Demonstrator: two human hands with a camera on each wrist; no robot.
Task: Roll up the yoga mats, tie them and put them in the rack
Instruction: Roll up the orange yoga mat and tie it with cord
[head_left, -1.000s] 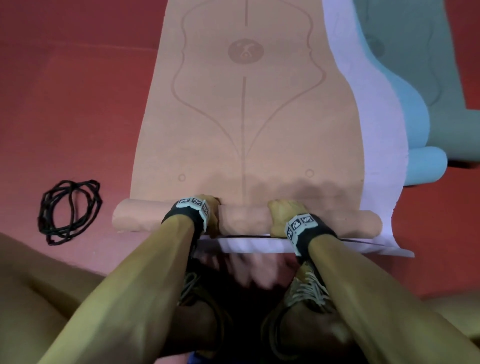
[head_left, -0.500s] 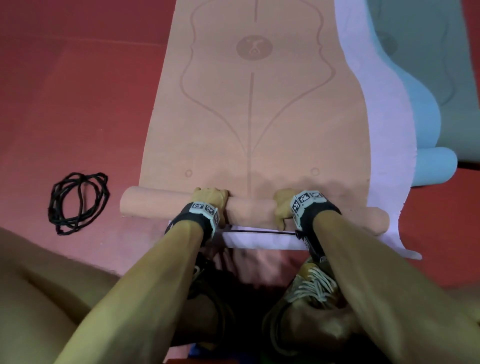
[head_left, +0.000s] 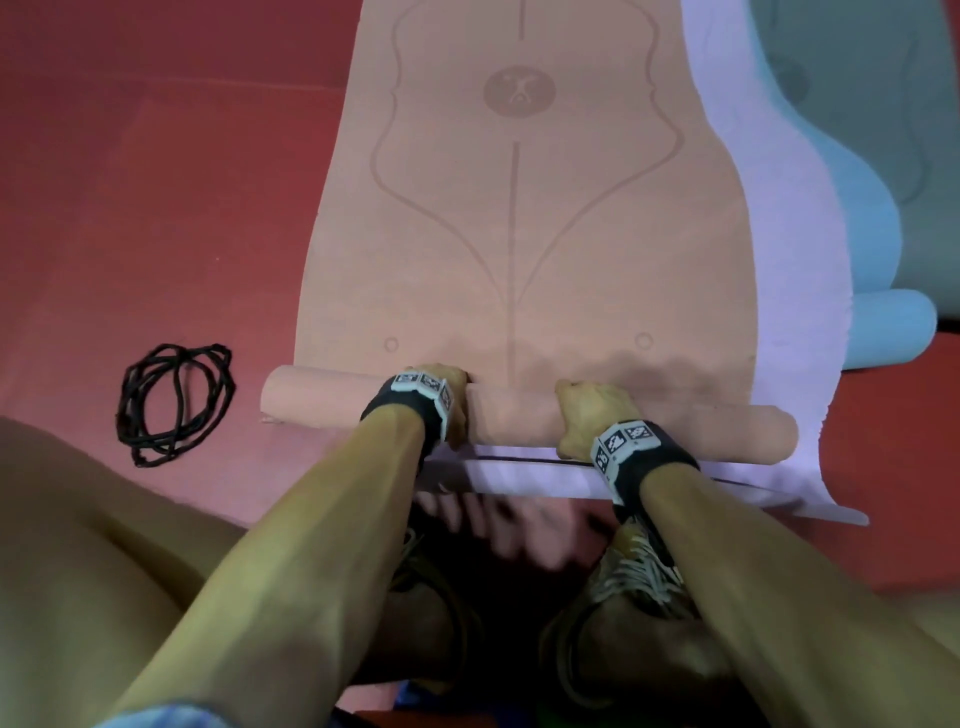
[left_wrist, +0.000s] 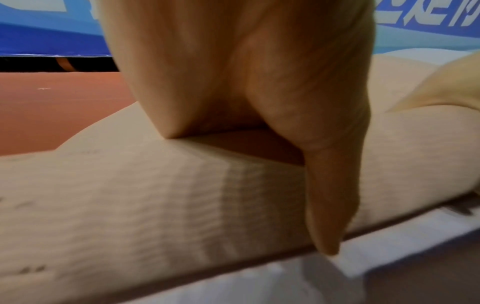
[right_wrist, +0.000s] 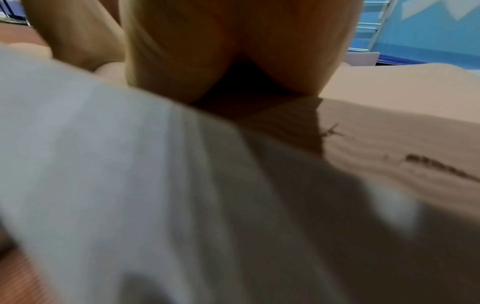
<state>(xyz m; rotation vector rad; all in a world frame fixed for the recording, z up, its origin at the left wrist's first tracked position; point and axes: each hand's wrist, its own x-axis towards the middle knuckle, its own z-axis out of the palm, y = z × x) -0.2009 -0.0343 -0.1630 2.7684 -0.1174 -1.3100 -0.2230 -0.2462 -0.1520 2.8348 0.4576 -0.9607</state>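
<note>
Peach mat roll (head_left: 519, 423), both hands gripping

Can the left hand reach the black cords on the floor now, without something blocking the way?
Probably yes. The black cords lie on bare red floor to its left, nothing between. But the left hand grips the peach mat roll and must let go first.

Soft, dim indoor light, no glare, small dark shadows under the hands, edges bend outward, wrist views smeared and fuzzy — lower half of the right one most.
</note>
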